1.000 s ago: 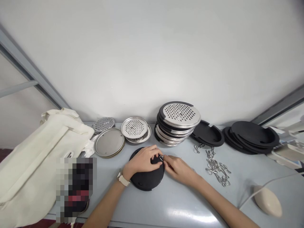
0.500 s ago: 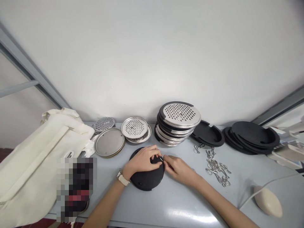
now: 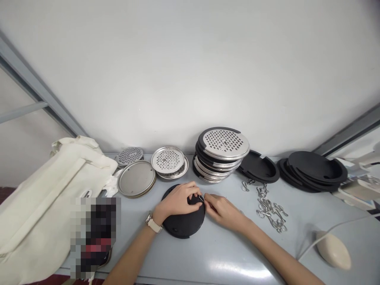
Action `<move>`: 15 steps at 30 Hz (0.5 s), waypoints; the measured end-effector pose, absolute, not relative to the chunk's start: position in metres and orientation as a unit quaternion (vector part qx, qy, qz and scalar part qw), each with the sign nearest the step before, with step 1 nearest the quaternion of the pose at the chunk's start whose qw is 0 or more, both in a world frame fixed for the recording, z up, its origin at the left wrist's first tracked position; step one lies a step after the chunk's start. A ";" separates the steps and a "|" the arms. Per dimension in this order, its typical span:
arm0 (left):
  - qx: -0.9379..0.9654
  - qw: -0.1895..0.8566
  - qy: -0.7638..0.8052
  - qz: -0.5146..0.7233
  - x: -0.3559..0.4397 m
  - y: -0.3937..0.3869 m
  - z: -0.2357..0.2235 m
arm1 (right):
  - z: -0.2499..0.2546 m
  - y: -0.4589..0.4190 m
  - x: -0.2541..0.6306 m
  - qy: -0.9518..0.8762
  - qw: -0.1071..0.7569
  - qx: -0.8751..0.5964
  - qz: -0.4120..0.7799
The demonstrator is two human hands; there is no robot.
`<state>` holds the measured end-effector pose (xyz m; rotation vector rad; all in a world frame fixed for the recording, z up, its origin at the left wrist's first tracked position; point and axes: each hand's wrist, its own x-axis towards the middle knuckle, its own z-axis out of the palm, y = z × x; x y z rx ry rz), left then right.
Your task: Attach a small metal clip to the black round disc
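A black round tray lies on the grey table in front of me. My left hand rests over it, fingers curled in at its right rim. A small metal wire clip shows between the fingertips there. From the right, my right hand closes in a pinch on the same rim and the end of the clip. Its fingertips partly hide the contact, so how the clip sits on the tray cannot be made out. Several loose wire clips lie in a pile to the right.
Behind the hands stand a tall stack of perforated metal discs with black trays, and more perforated discs. Plain metal discs lie left; black trays lie right. A cream cloth bag and a beige computer mouse flank the workspace.
Both hands hold nearly the same pose at the tray's right rim. The view has shifted very slightly, and the things at right appear a little further left.
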<state>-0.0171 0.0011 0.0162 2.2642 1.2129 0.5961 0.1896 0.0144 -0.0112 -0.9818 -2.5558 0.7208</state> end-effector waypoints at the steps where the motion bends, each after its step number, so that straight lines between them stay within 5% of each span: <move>1: 0.832 0.250 0.445 0.218 -0.017 0.001 0.016 | -0.011 0.015 0.190 -0.892 0.155 -0.343 0.252; 15: 0.830 0.247 0.449 0.222 -0.017 0.000 0.017 | -0.010 0.016 0.190 -0.895 0.145 -0.339 0.251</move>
